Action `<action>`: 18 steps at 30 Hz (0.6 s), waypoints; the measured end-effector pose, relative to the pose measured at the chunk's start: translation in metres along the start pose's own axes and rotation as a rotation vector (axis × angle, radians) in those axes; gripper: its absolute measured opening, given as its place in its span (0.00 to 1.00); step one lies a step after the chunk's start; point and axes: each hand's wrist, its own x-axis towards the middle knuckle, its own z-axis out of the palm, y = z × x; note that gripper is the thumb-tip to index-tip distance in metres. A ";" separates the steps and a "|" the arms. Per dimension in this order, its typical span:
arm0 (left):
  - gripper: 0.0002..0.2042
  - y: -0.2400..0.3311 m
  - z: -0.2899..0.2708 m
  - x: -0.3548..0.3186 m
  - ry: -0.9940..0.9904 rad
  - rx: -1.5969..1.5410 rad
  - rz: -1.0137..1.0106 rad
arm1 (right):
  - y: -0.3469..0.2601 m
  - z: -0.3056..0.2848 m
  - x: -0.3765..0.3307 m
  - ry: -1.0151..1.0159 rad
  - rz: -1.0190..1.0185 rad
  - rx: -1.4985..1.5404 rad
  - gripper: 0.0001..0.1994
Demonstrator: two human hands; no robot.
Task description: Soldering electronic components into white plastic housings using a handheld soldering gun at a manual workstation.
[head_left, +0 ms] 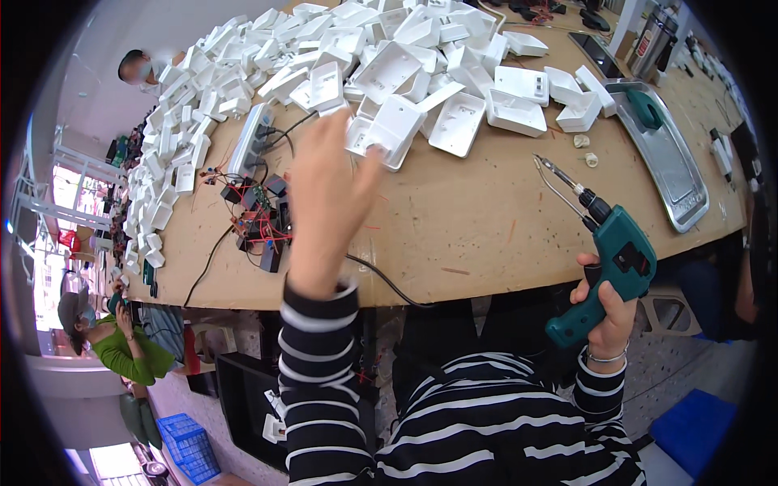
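Head view: one teal pistol-shaped electric screwdriver (617, 267) sits in the right hand (606, 312), whose grip is wrapped tight around the handle beyond the near edge of the wooden counter (486, 227); its long axis slants up and left, bit aimed at the counter. The left hand (328, 202) stretches forward, arm raised, fingers touching one white plastic socket housing (387, 130) at the near edge of a heap too large to count.

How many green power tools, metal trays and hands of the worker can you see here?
Green electric screwdrivers: 2, one in the right hand at, one on the tray at
Metal tray: 1
Worker's hands: 2, left hand included
Total: 5
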 end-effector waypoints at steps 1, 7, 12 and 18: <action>0.22 0.006 0.017 0.012 -0.087 0.076 -0.013 | -0.001 0.001 -0.001 0.008 -0.001 0.002 0.28; 0.25 0.021 0.046 0.051 -0.513 0.241 -0.226 | 0.001 -0.009 -0.007 0.029 -0.038 0.029 0.28; 0.26 0.046 0.005 0.010 -0.107 -0.177 -0.017 | 0.005 -0.027 -0.009 0.083 -0.054 0.007 0.28; 0.31 0.043 0.054 -0.076 -0.258 -0.603 0.314 | 0.004 -0.029 -0.007 -0.009 -0.032 0.041 0.28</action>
